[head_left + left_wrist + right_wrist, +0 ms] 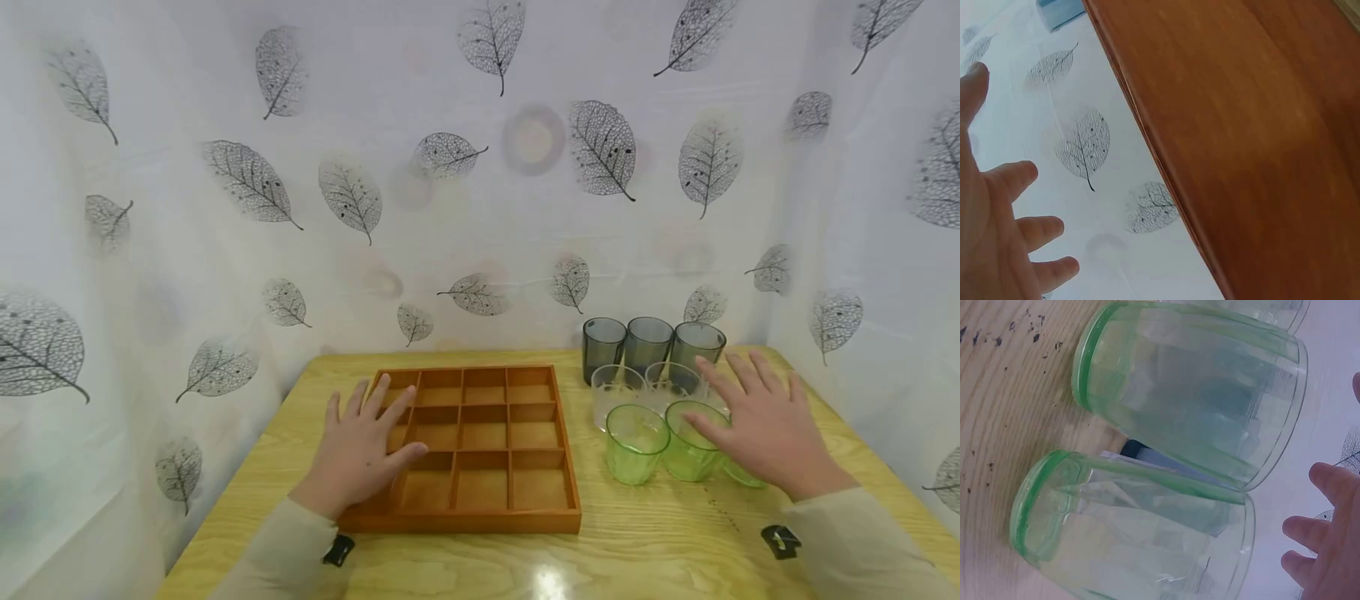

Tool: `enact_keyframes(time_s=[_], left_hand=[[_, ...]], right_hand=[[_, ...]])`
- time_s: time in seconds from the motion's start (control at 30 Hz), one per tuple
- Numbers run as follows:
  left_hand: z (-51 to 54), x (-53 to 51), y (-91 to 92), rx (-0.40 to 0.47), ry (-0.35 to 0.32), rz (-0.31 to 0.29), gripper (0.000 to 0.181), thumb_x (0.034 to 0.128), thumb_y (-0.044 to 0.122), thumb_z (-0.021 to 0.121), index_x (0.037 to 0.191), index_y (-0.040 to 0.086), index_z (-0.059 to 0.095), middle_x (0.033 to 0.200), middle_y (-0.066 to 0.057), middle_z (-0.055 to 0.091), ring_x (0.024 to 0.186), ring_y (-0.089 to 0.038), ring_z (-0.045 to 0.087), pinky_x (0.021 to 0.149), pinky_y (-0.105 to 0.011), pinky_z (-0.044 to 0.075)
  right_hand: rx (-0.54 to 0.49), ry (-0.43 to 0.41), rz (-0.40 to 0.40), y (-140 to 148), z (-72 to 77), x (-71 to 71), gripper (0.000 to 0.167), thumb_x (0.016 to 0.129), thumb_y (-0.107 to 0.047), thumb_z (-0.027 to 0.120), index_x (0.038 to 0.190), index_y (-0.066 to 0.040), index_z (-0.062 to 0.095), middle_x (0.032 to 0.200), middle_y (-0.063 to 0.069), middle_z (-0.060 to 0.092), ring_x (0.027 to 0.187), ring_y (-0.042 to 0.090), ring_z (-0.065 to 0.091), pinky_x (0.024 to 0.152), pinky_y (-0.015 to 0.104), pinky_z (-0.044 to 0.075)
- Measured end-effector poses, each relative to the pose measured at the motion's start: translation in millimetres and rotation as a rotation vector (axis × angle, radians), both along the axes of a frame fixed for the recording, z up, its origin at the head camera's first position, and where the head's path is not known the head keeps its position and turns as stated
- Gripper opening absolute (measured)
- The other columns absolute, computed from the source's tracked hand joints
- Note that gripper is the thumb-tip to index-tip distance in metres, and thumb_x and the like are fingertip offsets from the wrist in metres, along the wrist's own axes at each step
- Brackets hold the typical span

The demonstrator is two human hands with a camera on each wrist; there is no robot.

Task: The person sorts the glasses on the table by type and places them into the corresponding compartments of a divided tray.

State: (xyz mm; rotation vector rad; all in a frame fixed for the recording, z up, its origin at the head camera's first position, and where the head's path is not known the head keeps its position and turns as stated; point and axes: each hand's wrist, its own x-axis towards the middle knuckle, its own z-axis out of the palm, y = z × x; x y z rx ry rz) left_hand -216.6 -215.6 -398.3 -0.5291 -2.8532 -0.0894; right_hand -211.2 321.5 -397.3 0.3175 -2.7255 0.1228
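In the head view my left hand hovers, fingers spread, over the left side of a brown wooden tray divided into several compartments. The tray's side wall fills much of the left wrist view, apart from the fingers. On the right, my right hand is spread above a group of glasses and holds nothing. Nearest to it are green glasses, partly hidden by the hand; another green glass stands to their left. In the right wrist view two green glasses stand beside the fingers.
Behind the green glasses is a row of clear glasses, then dark grey glasses at the back. All stand on a light wood table. A white curtain with leaf prints hangs around the table's back and sides.
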Motion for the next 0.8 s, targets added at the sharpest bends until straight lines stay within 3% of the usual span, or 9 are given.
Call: enact_keyframes(time_s=[0.17, 0.4, 0.53, 0.67, 0.8], left_hand=[[-3.5, 0.0, -9.8, 0.099, -0.045, 0.011, 0.086, 0.0936, 0.076, 0.042, 0.162, 0.027, 0.027, 0.166, -0.016, 0.017, 0.15, -0.045, 0.013, 0.111, -0.073, 0.008], [-4.8, 3.6, -22.7, 0.273, -0.11, 0.006, 0.086, 0.0959, 0.069, 0.048, 0.162, 0.019, 0.025, 0.164, -0.021, 0.02, 0.147, -0.047, 0.019, 0.111, -0.069, 0.021], [-5.4, 5.1, -32.9, 0.374, -0.18, 0.023, 0.088, 0.0965, 0.068, 0.049, 0.162, 0.015, 0.024, 0.164, -0.022, 0.019, 0.146, -0.047, 0.023, 0.11, -0.067, 0.024], [-8.1, 2.1, -42.8, 0.484, -0.262, 0.042, 0.093, 0.0957, 0.068, 0.05, 0.162, 0.011, 0.02, 0.164, -0.021, 0.019, 0.147, -0.046, 0.022, 0.112, -0.066, 0.022], [-10.9, -3.1, -51.4, 0.578, -0.353, 0.088, 0.095, 0.0955, 0.066, 0.054, 0.162, 0.009, 0.017, 0.162, -0.024, 0.023, 0.144, -0.048, 0.028, 0.109, -0.066, 0.028]], right_hand=[[-0.025, 0.0, -0.02, 9.3, -2.3, 1.8, 0.086, 0.096, -0.061, 0.056, 0.163, -0.022, 0.021, 0.158, 0.029, 0.025, 0.148, 0.05, 0.01, 0.104, 0.078, 0.006], [-0.117, -0.005, -0.021, 24.3, -6.5, 6.2, 0.084, 0.098, -0.053, 0.059, 0.161, -0.011, 0.023, 0.156, 0.033, 0.025, 0.147, 0.053, 0.008, 0.1, 0.079, 0.013], [-0.24, 0.006, -0.004, 33.1, -10.4, 11.0, 0.081, 0.099, -0.044, 0.06, 0.161, -0.009, 0.022, 0.16, 0.032, 0.016, 0.146, 0.056, 0.004, 0.103, 0.079, 0.006], [-0.373, 0.02, 0.014, 44.1, -17.7, 17.6, 0.078, 0.1, -0.035, 0.06, 0.161, -0.007, 0.021, 0.163, 0.03, 0.01, 0.147, 0.054, -0.001, 0.11, 0.071, -0.006], [-0.46, 0.0, 0.013, 52.4, -26.4, 23.2, 0.076, 0.102, -0.029, 0.057, 0.162, -0.007, 0.017, 0.162, 0.032, 0.008, 0.146, 0.055, -0.001, 0.109, 0.073, -0.005]])
